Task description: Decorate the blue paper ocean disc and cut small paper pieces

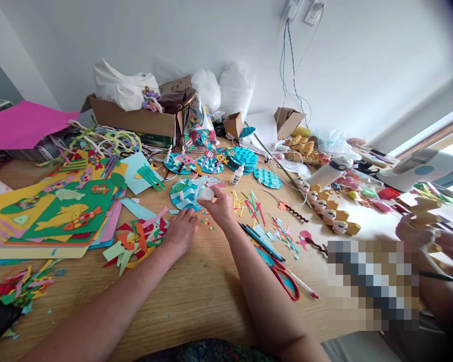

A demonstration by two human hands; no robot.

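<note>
Head view, tabletop (219, 311): wooden, flat support.
Blue wave-decorated disc (180, 202): lying before both hands.
Left hand (183, 234): at disc's near edge, perhaps steadying it; grip unclear.
Right hand (219, 205): narrow pinch, disc's right side.
White round piece (206, 193): held between right fingertips.

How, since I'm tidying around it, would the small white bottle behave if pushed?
The bottle would probably tip if pushed near its top, standing upright and taller than wide. Knocked over, it might roll, since its body looks rounded.
</note>
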